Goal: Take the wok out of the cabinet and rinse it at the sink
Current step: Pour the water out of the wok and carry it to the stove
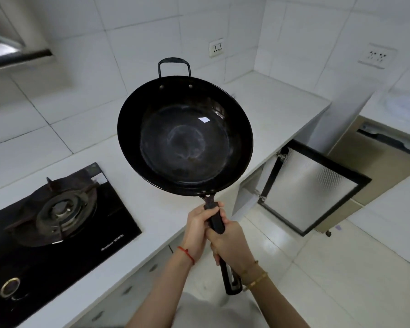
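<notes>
One black wok [185, 136], its inside dull and marked with pale rings, is held up over the white bench [265, 110]. Both hands clench its long handle: left hand [197, 230] higher, right hand [230, 247] lower. One gas burner [62, 207], two wall sockets [216, 49], one open cabinet door [315, 185].

White countertop [265, 110] run along the tiled walls and round the corner, black glass gas hob [57, 223] set into it at left, burner grate and brass knob seen on it
</notes>
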{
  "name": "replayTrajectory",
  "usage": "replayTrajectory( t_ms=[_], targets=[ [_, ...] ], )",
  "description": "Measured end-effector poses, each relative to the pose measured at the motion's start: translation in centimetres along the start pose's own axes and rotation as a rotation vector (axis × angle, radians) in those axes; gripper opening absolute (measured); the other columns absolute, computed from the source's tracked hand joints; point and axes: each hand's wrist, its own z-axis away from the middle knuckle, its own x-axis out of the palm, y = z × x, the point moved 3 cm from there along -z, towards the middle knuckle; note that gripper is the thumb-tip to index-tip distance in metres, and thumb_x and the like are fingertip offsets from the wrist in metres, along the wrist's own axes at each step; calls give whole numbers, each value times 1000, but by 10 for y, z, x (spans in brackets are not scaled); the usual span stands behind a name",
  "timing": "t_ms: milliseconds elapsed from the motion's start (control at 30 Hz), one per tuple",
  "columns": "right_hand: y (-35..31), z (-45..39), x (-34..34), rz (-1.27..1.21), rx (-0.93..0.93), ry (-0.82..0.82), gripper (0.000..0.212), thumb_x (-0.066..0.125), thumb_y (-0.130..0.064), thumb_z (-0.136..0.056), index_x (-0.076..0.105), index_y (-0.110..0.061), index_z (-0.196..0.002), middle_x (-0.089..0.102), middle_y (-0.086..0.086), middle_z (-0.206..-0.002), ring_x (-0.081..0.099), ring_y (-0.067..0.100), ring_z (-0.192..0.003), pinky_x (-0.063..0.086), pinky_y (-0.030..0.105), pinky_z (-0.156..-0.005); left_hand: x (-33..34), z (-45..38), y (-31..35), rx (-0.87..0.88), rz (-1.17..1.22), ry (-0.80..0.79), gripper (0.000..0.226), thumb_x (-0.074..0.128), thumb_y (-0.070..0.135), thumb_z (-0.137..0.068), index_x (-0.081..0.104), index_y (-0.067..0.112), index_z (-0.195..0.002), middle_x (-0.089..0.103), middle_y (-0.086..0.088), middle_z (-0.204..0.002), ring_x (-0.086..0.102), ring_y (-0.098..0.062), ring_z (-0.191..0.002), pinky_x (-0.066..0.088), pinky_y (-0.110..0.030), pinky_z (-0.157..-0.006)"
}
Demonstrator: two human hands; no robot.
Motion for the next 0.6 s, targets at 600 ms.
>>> replayTrajectory(
  t_ms=[600],
  targets=[
    [-24,-134,-44,184,5,-414,16,52,-4,-85,55,-3,-69,49,2,-39,48,19,-31,39,24,-33,36,-106,1,109,295,413,23,44,10,-95,59,-4,-104,56,-6,-69,54,-17,-61,49,-26,-64]
  ],
)
